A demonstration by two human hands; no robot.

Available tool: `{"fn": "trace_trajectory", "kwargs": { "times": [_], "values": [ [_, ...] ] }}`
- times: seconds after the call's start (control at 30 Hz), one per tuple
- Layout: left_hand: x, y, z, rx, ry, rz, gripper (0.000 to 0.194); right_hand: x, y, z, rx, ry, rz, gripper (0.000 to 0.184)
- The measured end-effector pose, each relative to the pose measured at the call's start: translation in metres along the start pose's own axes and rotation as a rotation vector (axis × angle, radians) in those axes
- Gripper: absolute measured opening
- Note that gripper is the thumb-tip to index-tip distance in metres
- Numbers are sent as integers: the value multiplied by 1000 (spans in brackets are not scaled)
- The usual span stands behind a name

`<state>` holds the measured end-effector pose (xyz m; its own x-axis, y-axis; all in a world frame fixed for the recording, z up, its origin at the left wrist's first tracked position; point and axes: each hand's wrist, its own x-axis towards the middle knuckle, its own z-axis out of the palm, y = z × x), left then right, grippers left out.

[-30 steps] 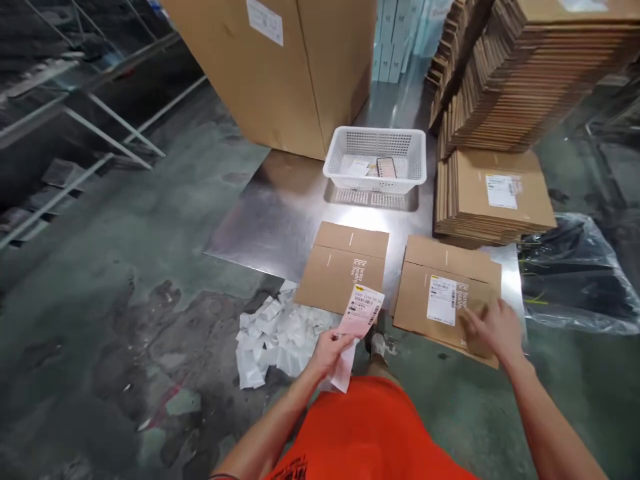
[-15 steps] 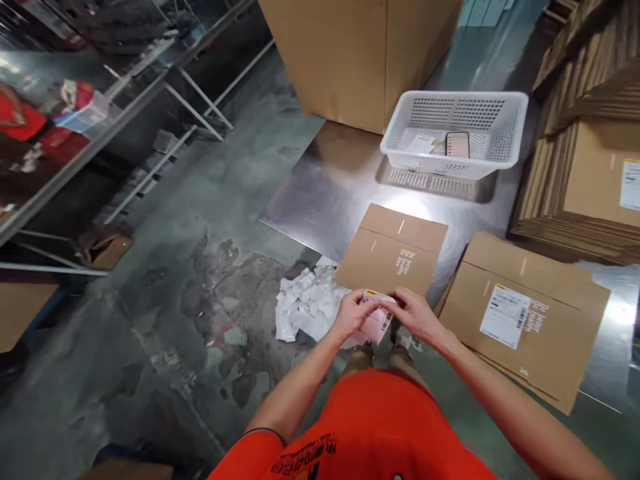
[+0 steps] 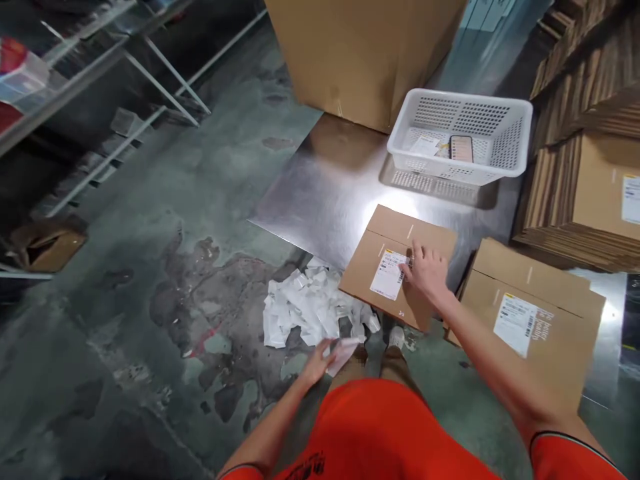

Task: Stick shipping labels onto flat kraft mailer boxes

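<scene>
A flat folded carton (image 3: 400, 230) lies on the metal sheet (image 3: 320, 193) in front of me. A white shipping label (image 3: 388, 275) sits on its near half. My right hand (image 3: 427, 270) rests on the carton with fingers spread, touching the label's right edge. My left hand (image 3: 320, 361) is low by my knee, closed on a strip of white backing paper (image 3: 345, 350). Just left of the carton lies a heap of crumpled white backing papers (image 3: 310, 310). A second flat carton (image 3: 540, 333) with its own label (image 3: 519, 323) lies to the right.
A white perforated basket (image 3: 463, 137) holding a phone and papers stands behind the carton. A large brown box (image 3: 360, 53) rises at the back. Stacks of flat cartons (image 3: 580, 193) stand at right. Metal shelving (image 3: 100, 73) lines the left, over stained concrete floor.
Both hands held the label together half a second ago. Now the label is on the near carton under my right hand, and my left hand has dropped away with the backing paper.
</scene>
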<state>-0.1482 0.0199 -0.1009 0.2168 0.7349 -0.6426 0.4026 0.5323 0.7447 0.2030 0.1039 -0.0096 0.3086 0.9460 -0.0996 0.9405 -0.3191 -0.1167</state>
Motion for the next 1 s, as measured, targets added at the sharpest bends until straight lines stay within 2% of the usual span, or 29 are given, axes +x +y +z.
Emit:
{"fn": "trace_trajectory", "kwargs": {
  "times": [0.07, 0.13, 0.23, 0.3, 0.33, 0.43, 0.47, 0.5, 0.6, 0.67, 0.73, 0.83, 0.87, 0.93, 1.0],
  "values": [
    [22, 11, -18, 48, 76, 18, 68, -10, -21, 14, 86, -4, -81, 56],
    [56, 40, -19, 80, 108, 98, 72, -18, -45, 32, 124, 7, -141, 59],
    [102, 97, 5, 181, 41, 357, 67, -28, -60, 47, 100, 23, -198, 66],
    [113, 125, 25, 292, -4, 437, 66, -36, -47, 44, 116, 23, -203, 62],
    [112, 133, 32, 351, -11, 442, 66, -41, -35, 39, 127, 51, -123, 60],
    [97, 137, 40, 531, 19, 451, 65, -62, 4, 22, 175, 142, 360, 58],
    [91, 135, 39, 586, 35, 466, 65, -68, 12, 18, 198, 141, 478, 56],
    [85, 133, 38, 633, 54, 480, 65, -74, 17, 15, 224, 124, 538, 53],
    [66, 132, 37, 693, 107, 512, 63, -90, 25, 4, 279, 127, 550, 46],
    [46, 134, 47, 655, 96, 574, 62, -107, 41, -9, 313, 166, 551, 47],
    [22, 139, 70, 576, -11, 659, 61, -138, 76, -27, 369, 226, 562, 49],
    [-7, 155, 133, 438, -302, 654, 58, -205, 158, -53, 428, 288, 649, 53],
    [-11, 164, 160, 386, -382, 610, 57, -225, 186, -58, 447, 278, 689, 54],
    [-6, 189, 220, 251, -466, 418, 55, -253, 237, -65, 545, 222, 818, 54],
    [8, 220, 277, 118, -494, 201, 56, -259, 275, -67, 689, 189, 958, 53]
  ]
}}
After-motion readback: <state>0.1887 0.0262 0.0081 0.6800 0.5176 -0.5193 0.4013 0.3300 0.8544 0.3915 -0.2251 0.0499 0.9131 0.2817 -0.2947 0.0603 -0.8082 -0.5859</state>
